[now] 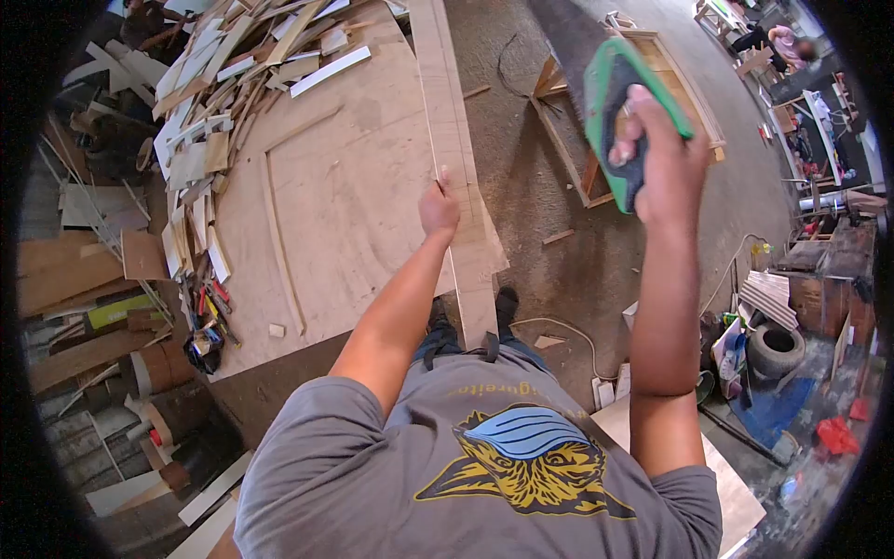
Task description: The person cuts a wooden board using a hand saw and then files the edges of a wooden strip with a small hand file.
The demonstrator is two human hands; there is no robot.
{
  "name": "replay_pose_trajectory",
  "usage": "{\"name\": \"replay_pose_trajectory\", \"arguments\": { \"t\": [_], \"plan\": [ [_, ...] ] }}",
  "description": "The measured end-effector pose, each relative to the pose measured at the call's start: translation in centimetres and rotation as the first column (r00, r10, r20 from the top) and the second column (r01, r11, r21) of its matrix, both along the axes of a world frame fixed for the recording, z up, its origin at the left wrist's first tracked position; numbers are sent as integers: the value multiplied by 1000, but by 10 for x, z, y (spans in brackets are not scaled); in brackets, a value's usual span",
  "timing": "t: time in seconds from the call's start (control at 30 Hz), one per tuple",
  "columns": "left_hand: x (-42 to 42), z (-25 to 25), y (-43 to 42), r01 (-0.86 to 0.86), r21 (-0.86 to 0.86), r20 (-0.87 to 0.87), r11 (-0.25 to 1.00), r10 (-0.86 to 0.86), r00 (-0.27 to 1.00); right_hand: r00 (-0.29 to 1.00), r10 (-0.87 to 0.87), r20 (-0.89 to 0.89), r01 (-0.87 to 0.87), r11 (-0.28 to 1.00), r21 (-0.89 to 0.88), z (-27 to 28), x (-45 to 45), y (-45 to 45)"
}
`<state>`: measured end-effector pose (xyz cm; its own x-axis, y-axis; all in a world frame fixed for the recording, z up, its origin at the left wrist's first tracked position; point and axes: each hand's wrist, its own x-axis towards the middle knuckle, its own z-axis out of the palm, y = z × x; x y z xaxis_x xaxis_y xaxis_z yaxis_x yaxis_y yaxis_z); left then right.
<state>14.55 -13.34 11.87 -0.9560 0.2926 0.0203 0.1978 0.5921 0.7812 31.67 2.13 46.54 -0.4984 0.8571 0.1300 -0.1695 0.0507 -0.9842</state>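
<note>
My right hand (669,172) is raised at the upper right, its fingers closed through the grip of a handsaw (640,67) with a green and black handle. The saw's dark blade runs up past the top edge of the view, so its tip is hidden. My left hand (440,212) is closed on the left edge of a long, narrow wooden board (454,121). This board reaches from the top of the view down to my waist and lies along the right side of the plywood table (363,177). Blade and board are apart.
Scrap wood strips (200,140) are heaped on the table's left, with hand tools (212,307) near its corner. A wooden frame (568,140) stands on the floor to the right. A cable (568,333) lies near my feet. Two people are in the background.
</note>
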Motion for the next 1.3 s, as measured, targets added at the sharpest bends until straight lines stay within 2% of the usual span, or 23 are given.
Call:
{"name": "replay_pose_trajectory", "arguments": {
  "t": [0.07,0.1,0.23,0.3,0.4,0.5,0.53,0.63,0.67,0.7,0.77,0.8,0.9,1.0,1.1,1.2,1.3],
  "plan": [
    [-9,-3,-11,-4,94,75,996,-3,997,995,-42,-91,47,998,49,4,8,-3],
    [-14,-5,-15,-8,141,111,990,-8,994,998,-64,-25,66,994,89,-3,14,-3],
    [-33,-26,-21,-25,137,221,990,-6,975,940,-211,266,141,956,259,-74,44,-15],
    [-39,-32,-20,-17,114,251,993,-12,968,909,-258,327,91,888,450,-137,74,-16],
    [-39,-53,-10,-27,170,234,985,-14,972,856,-284,432,140,931,336,-203,126,-44],
    [-36,-73,8,-53,195,273,979,-3,962,775,-264,574,173,963,208,-218,165,-63],
    [-37,-82,15,-48,155,257,987,6,966,738,-248,627,188,969,161,-221,175,-68],
    [-35,-103,29,-48,27,197,998,42,980,700,-280,657,186,960,210,-233,199,-80],
    [-36,-108,32,-60,-20,167,998,62,984,712,-279,644,226,960,166,-239,206,-83],
    [-37,-113,34,-73,-66,136,995,82,987,708,-298,640,204,954,218,-245,211,-84],
    [-38,-122,37,-120,-42,135,992,125,983,704,-332,628,156,935,319,-253,218,-85],
    [-38,-125,37,-145,-30,133,989,147,980,702,-313,640,166,945,281,-252,220,-86],
    [-40,-127,37,-128,-45,182,991,134,974,700,-262,664,171,965,200,-251,215,-87],
    [-44,-116,33,-25,-182,246,983,70,967,693,-223,685,136,974,180,-247,204,-85],
    [-50,-94,29,72,-219,368,973,13,930,691,-152,707,68,987,146,-254,197,-80],
    [-55,-128,19,15,12,213,1000,-18,977,702,-108,704,-7,987,158,-265,190,-78],
    [-41,-71,15,-21,238,151,971,-16,988,726,-70,684,-71,982,176,-266,177,-76]
  ]
}}
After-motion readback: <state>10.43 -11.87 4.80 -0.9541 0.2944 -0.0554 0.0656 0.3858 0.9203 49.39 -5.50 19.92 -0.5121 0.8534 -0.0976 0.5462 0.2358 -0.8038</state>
